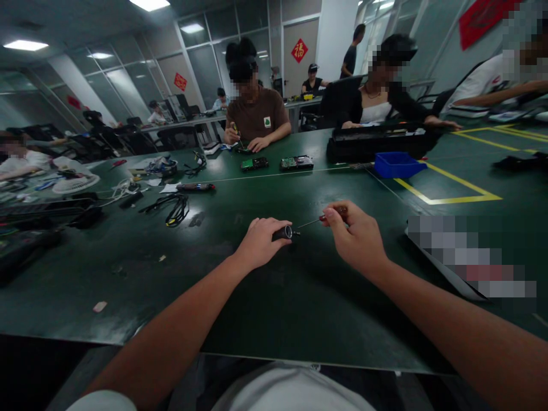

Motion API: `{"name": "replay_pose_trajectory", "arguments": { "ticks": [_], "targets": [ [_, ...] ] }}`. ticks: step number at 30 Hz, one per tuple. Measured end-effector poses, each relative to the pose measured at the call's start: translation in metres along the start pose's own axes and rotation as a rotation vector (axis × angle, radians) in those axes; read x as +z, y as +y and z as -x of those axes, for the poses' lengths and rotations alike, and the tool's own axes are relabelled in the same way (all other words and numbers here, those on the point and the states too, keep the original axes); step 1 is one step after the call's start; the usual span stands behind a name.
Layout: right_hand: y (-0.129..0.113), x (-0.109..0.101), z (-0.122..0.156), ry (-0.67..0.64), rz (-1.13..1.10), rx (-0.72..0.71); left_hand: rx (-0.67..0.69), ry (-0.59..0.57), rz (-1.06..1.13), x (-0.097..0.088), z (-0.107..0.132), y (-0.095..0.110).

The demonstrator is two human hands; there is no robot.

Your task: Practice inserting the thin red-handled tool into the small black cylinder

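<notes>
My left hand (259, 242) is closed around a small black cylinder with a silver end (284, 232), held just above the dark green table (265, 302). My right hand (357, 237) grips a thin screwdriver with a dark red handle (331, 215). Its metal shaft points left, with the tip at the silver end of the cylinder. Both hands are near the middle of the table, close together.
A blue bin (396, 164) and a long black device (381, 142) lie at the back right. Circuit boards (297, 163), a second screwdriver (196, 186) and black cables (173, 206) lie further back. Other people sit across the table. A flat blurred item (466, 260) lies right of my right hand.
</notes>
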State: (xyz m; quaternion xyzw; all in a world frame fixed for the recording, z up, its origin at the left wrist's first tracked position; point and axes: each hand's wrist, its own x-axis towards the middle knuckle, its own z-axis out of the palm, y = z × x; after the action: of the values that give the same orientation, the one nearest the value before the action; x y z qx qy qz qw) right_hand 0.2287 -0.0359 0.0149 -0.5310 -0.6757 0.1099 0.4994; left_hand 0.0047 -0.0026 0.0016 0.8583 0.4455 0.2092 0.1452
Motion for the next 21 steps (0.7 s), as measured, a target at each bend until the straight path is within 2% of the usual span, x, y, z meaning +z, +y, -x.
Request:
{"name": "replay_pose_trajectory", "arguments": {
  "ticks": [11,17,21],
  "targets": [
    [0.0,-0.001,0.0,0.028,-0.063,0.029,-0.128,0.112,0.193,-0.005,0.001,0.003],
    [-0.004,-0.006,0.0,0.05,-0.079,0.023,-0.167,0.065,0.149,-0.006,-0.002,0.01],
    [-0.006,-0.007,-0.001,0.051,-0.09,0.014,-0.165,-0.046,0.083,-0.002,-0.006,0.017]
  ]
}}
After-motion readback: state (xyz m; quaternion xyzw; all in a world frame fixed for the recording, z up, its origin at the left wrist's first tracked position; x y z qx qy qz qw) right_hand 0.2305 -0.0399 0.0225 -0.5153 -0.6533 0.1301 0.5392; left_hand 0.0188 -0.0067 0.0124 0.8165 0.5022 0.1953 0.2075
